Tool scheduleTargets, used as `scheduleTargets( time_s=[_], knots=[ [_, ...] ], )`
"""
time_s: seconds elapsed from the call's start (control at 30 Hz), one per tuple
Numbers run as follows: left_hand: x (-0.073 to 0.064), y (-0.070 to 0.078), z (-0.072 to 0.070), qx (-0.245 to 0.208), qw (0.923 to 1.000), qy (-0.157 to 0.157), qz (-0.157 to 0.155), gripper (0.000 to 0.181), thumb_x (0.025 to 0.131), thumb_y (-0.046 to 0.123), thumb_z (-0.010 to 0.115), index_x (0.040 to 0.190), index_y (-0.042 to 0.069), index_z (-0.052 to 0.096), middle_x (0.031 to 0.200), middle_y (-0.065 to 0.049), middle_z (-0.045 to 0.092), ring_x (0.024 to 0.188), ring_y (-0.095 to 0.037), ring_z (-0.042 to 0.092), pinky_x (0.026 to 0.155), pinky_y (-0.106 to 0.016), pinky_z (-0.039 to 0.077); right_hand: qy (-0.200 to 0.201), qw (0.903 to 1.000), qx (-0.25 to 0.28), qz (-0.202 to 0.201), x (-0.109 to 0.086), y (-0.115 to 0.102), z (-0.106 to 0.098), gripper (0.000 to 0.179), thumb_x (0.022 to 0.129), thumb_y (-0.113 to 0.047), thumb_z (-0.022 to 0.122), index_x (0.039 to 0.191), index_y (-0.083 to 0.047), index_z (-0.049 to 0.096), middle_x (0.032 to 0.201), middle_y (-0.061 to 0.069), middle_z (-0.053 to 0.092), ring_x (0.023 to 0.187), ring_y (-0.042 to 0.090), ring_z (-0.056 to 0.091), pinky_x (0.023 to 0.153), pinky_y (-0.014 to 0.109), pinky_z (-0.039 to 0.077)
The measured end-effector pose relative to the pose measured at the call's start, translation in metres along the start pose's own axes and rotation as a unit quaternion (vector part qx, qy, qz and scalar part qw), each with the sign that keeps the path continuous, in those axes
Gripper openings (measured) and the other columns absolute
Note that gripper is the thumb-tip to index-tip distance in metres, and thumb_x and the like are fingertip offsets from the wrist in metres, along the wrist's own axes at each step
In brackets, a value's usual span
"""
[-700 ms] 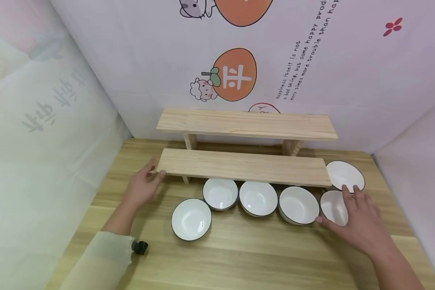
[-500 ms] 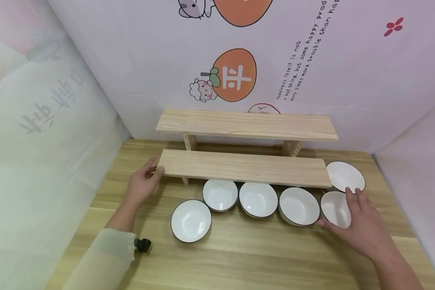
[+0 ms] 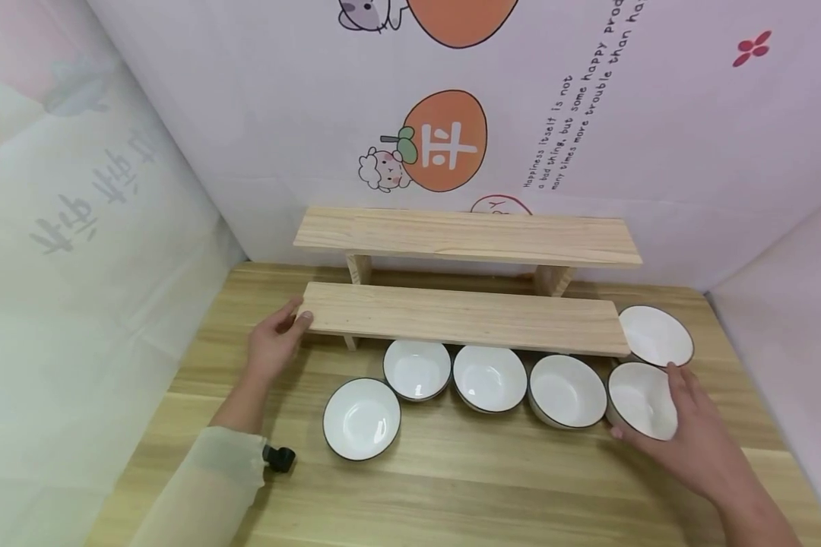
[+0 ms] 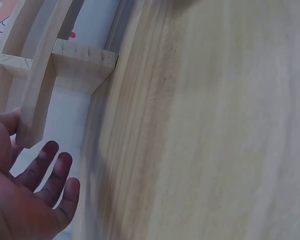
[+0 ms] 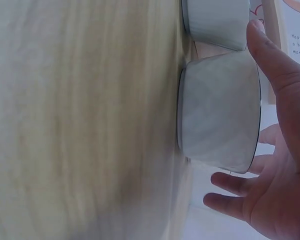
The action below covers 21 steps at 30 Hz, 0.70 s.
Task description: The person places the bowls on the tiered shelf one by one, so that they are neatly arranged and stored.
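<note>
In the head view my left hand [image 3: 272, 346] pinches the left end of the lower board of a two-tier wooden shelf [image 3: 465, 319] between thumb and fingers. The left wrist view shows the other fingers [image 4: 57, 180] spread loosely below that end. My right hand [image 3: 694, 441] is around the near right side of a white, dark-rimmed bowl [image 3: 643, 399], the rightmost of the front row. Its thumb is near the bowl's left side, its fingers by the right rim. In the right wrist view this bowl [image 5: 220, 112] stands upright on the table, with the fingers spread behind it.
Several more white bowls [image 3: 568, 390] line the shelf's front, and one [image 3: 361, 419] sits nearer at the left. Another bowl [image 3: 654, 334] stands behind, right of the shelf's end. Printed cloth walls [image 3: 280, 121] close off the back and sides of the wooden table [image 3: 492, 486].
My right hand has shifted slightly right and toward me, uncovering more of the rightmost front bowl. The left hand has slid slightly farther back along the board's end. The bowls keep their places.
</note>
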<state>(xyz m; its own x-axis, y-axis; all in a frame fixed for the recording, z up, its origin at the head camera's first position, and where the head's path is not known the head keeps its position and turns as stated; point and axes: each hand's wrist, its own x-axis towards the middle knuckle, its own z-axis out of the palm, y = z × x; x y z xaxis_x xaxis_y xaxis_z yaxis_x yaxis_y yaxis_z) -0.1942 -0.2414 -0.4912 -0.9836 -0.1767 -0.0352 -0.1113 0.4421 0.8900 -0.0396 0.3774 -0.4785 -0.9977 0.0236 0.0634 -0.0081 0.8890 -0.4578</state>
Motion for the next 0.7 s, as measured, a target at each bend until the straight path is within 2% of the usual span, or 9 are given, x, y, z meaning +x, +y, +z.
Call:
scheduleTargets(
  time_s=[0.1, 0.17, 0.3, 0.4, 0.53, 0.7],
  knots=[
    [0.000, -0.001, 0.004, -0.023, 0.9997, 0.006, 0.000, 0.062, 0.096, 0.056, 0.070, 0.148, 0.023, 0.060, 0.157, -0.001, 0.050, 0.139, -0.031, 0.051, 0.111, -0.046, 0.048, 0.004, 0.9997, 0.022, -0.006, 0.000, 0.003, -0.001, 0.131, 0.076, -0.051, 0.091, 0.167, -0.006, 0.008, 0.168, 0.028, 0.012, 0.136, 0.063, 0.029, 0.095, 0.081, 0.033],
    [-0.001, -0.002, 0.007, -0.036, 0.9993, 0.008, 0.001, 0.061, 0.096, 0.055, 0.070, 0.147, 0.023, 0.061, 0.157, 0.003, 0.050, 0.141, -0.028, 0.049, 0.113, -0.044, 0.047, 0.010, 0.9991, 0.039, -0.011, 0.001, 0.005, 0.000, 0.125, 0.074, -0.048, 0.094, 0.166, -0.010, 0.018, 0.165, 0.027, 0.020, 0.133, 0.059, 0.034, 0.095, 0.076, 0.034],
    [-0.001, -0.001, 0.008, -0.049, 0.9988, -0.004, 0.008, 0.057, 0.099, 0.050, 0.069, 0.148, 0.023, 0.059, 0.156, 0.007, 0.050, 0.145, -0.023, 0.044, 0.118, -0.040, 0.040, 0.025, 0.9974, 0.064, -0.022, 0.002, 0.010, 0.003, 0.112, 0.072, -0.041, 0.097, 0.160, -0.016, 0.033, 0.159, 0.023, 0.032, 0.129, 0.050, 0.039, 0.111, 0.045, 0.028],
    [0.000, -0.001, 0.007, -0.043, 0.9989, -0.013, 0.015, 0.053, 0.101, 0.047, 0.067, 0.149, 0.024, 0.059, 0.155, 0.010, 0.051, 0.146, -0.019, 0.043, 0.120, -0.036, 0.037, 0.032, 0.9966, 0.071, -0.026, 0.002, 0.013, 0.006, 0.110, 0.071, -0.039, 0.098, 0.159, -0.017, 0.036, 0.158, 0.020, 0.037, 0.131, 0.048, 0.039, 0.108, 0.023, 0.020],
    [0.001, -0.001, 0.006, -0.026, 0.9991, -0.030, 0.013, 0.052, 0.103, 0.049, 0.063, 0.150, 0.028, 0.056, 0.156, 0.012, 0.049, 0.148, -0.021, 0.040, 0.121, -0.038, 0.036, 0.038, 0.9959, 0.077, -0.027, 0.004, 0.016, 0.008, 0.110, 0.068, -0.038, 0.099, 0.157, -0.015, 0.039, 0.152, 0.017, 0.043, 0.126, 0.044, 0.043, 0.100, 0.020, 0.025],
    [0.002, -0.003, 0.004, -0.021, 0.9985, -0.051, 0.001, 0.056, 0.103, 0.054, 0.060, 0.154, 0.032, 0.051, 0.161, 0.010, 0.042, 0.151, -0.028, 0.034, 0.118, -0.046, 0.040, 0.044, 0.9962, 0.072, -0.022, 0.006, 0.017, 0.010, 0.106, 0.064, -0.037, 0.102, 0.150, -0.010, 0.046, 0.141, 0.012, 0.051, 0.115, 0.036, 0.049, 0.083, 0.024, 0.032]
  ],
)
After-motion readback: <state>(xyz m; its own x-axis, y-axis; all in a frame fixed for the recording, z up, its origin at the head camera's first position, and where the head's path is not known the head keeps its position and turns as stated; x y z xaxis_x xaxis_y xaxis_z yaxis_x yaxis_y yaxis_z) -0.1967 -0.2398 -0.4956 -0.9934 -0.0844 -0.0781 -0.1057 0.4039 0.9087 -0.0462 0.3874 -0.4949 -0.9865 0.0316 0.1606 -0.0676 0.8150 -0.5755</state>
